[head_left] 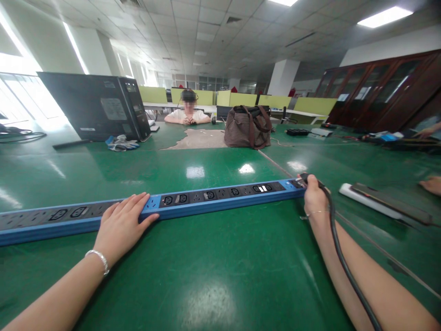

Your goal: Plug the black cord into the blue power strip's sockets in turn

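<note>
A long blue power strip [220, 202] with a black socket face lies across the green table. My left hand [126, 218] rests on top of it left of centre, fingers over the face and thumb along the front edge. At the strip's right end, my right hand [314, 195] is closed around the end where a black cable [334, 230] comes out. That cable runs back along my right forearm. My fingers partly hide the end of the strip.
On the green table [213, 266] stand a black computer case [99, 108], gloves [122, 143] and a brown bag [246, 128]. A white bar with a dark flat object [389, 202] lies right. One person [189, 112] sits opposite; another person's hand [431, 185] shows at the right edge.
</note>
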